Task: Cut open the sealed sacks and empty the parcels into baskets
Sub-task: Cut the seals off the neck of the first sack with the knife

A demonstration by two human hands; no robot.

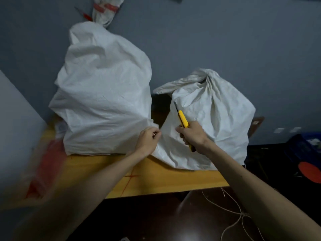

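Two bare forearms are reaching up from the bottom of the view, across the near edge of a yellow wooden bench (165, 181). The hands are working close together but not touching. The left hand (147, 140) is curling its fingers and pinching white fabric at the spot where two sacks meet. It seems to be gripping the near-left edge of the smaller sack (212, 122), though the bigger sack's corner is lying right against it. The right hand (192, 134) is clamping round a yellow knife (183, 119), with the handle's end sticking out below the palm. The dark blade is pointing up and away, lying against the smaller sack's left side.

That smaller sack is sitting toward the right end of the bench, its neck twisted shut at the top. The big sack (104, 94) is standing on the left half, taller and bulging, touching the smaller one near the bench's middle. Its tied neck (106, 9) is showing red tape, leaning against the grey wall behind the far edge.

A red cross mark (131, 176) is showing on the bare wood near the front edge. Something red and blurred (46, 167) is lying at the left end. Below the bench, pale string (238, 211) is trailing over a dark floor, and a blue crate (302, 146) is sitting off the right end, in dim light.
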